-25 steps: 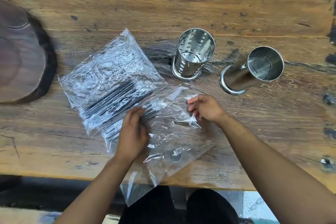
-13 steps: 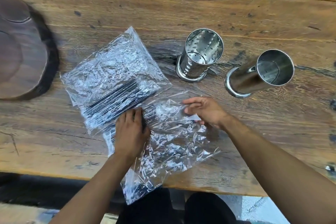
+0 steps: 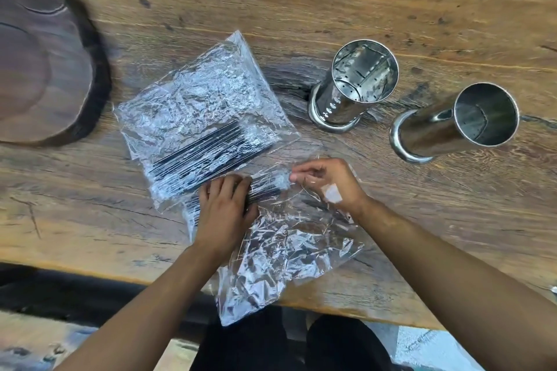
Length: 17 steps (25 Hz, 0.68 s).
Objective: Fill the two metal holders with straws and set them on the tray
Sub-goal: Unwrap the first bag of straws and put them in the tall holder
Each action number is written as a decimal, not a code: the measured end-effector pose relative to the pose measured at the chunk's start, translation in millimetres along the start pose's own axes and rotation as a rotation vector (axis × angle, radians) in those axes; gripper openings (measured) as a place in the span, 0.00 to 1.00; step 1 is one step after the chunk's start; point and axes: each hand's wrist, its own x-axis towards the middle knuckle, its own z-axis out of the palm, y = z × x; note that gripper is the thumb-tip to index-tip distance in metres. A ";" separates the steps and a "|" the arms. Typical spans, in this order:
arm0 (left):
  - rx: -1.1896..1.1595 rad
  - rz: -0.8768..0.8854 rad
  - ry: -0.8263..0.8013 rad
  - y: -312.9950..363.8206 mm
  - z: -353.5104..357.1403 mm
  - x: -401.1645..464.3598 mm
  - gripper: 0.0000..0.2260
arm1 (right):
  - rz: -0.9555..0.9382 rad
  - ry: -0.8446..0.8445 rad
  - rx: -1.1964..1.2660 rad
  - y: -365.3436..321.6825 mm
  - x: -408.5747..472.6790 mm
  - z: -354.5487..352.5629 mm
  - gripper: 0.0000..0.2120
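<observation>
Currently left hand presses flat on bagged straws; right hand apparently pinches the near plastic bag.

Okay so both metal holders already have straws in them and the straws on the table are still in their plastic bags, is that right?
Not quite. In the head view both metal holders stand empty, with bare metal inside. The black straws are still in their plastic bags, as you said.

Café-type spot, rustic wood table, straw holders
</observation>
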 end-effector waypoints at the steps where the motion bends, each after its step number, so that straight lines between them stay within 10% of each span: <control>1: -0.011 -0.008 -0.007 1.5 0.7 1.2 0.22 | 0.019 0.006 0.070 -0.3 -0.3 2.4 0.09; 17: -0.160 0.059 0.059 -8.8 14.3 -2.7 0.24 | -0.119 -0.119 -0.329 7.2 0.7 22.9 0.26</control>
